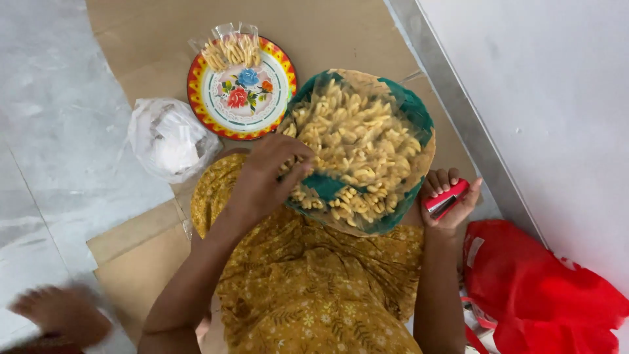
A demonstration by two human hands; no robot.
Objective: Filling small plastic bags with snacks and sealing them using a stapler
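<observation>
- A flowered enamel plate [241, 98] holding a small clear packet of snack sticks [231, 50] lies on the cardboard sheet [341, 33] near its far edge; a crumpled white plastic bag [169, 136] sits at its left edge.
- A red plastic bag [544, 295] slumps by the wall, right of my knee.
- The green basket tray [413, 111] heaped with fried snack sticks [357, 147] rests on my lap.
- My left hand [268, 177] dips into the heap, fingers curled around some sticks.
- My right hand [449, 196], palm up beside the tray, cups a red stapler [445, 198] in loosely bent fingers.
</observation>
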